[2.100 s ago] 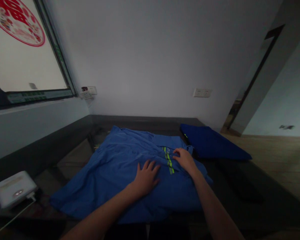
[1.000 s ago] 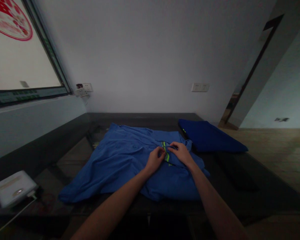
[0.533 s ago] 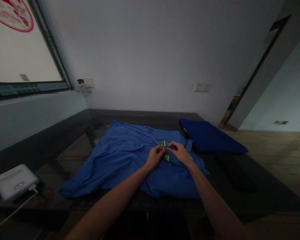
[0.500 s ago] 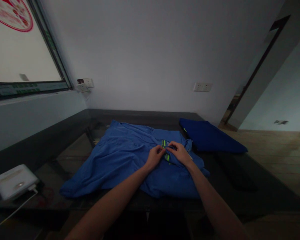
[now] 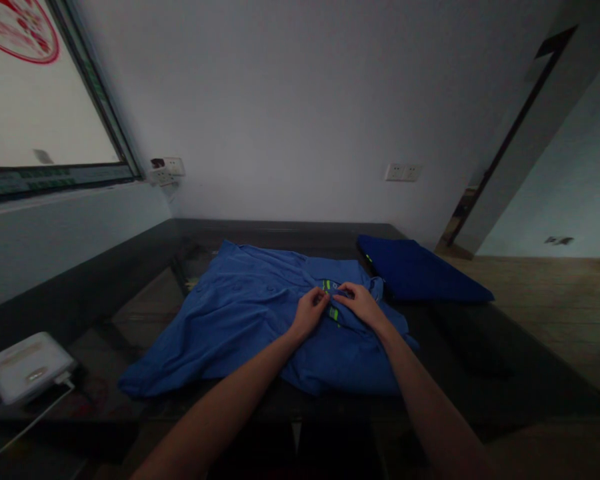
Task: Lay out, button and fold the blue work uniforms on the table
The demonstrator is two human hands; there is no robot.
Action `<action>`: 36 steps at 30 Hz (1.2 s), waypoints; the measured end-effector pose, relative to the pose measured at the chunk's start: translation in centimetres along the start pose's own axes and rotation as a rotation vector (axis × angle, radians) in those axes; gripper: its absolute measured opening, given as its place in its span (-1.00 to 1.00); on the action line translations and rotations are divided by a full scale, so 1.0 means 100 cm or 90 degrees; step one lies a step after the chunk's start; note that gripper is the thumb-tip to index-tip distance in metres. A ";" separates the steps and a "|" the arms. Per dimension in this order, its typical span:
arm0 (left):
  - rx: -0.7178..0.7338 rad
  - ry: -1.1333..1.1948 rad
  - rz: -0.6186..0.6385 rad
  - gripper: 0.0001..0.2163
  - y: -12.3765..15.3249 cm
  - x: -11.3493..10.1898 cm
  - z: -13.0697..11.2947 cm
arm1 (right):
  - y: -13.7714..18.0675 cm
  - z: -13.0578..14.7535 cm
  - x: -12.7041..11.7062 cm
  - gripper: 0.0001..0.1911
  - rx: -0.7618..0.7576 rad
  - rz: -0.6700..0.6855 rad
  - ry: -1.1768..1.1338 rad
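Observation:
A blue shirt (image 5: 240, 307) with buttons lies spread and wrinkled on the dark table, its collar end to the right. My left hand (image 5: 311, 310) is closed in a pinch on the cloth, at the left side of a yellow-green and dark strip (image 5: 333, 313) on the shirt. Close beside it, my right hand (image 5: 361, 303) pinches the cloth at the right of that strip, the thumb and index finger together. Both hands rest low on the garment with their fingertips nearly meeting. What exactly lies between the fingertips is too small to make out.
A folded dark-blue cloth item (image 5: 423, 270) lies at the back right of the table (image 5: 275, 230). On the left stands a white box-shaped device (image 5: 30, 367) with a white cable (image 5: 27, 427). Wall sockets (image 5: 403, 173) are behind, and a dark flat object (image 5: 473, 347) is at the right.
My fingers have shifted very slightly at the strip, and the pinches look much the same. The view has turned a little; the shirt stays in place.

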State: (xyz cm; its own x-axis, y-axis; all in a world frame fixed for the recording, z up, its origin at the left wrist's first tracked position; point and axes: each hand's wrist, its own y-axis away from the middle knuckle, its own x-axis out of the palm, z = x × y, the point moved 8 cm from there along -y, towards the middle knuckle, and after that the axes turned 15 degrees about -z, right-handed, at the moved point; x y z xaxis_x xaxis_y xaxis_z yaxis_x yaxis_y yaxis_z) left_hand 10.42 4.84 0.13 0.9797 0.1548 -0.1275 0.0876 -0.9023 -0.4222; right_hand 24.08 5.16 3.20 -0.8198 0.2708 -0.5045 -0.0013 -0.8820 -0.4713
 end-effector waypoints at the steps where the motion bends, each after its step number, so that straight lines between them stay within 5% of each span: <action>1: 0.004 -0.004 0.001 -0.82 0.000 0.000 -0.001 | 0.000 -0.001 0.001 -0.80 0.002 0.008 0.001; 18: 0.078 -0.063 -0.037 -0.84 0.003 -0.001 -0.019 | -0.001 0.007 -0.015 -0.83 -0.018 -0.080 0.062; 36: 0.136 -0.204 -0.053 -0.86 0.008 -0.002 -0.026 | 0.006 0.023 -0.003 -0.84 -0.044 -0.025 0.005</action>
State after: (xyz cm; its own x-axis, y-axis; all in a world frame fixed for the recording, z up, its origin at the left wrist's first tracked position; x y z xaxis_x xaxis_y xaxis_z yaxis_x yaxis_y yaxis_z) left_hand 10.79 3.05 2.14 0.8620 0.3722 -0.3440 0.0917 -0.7821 -0.6164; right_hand 22.96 3.68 4.72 -0.8153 0.3080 -0.4904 0.0068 -0.8417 -0.5400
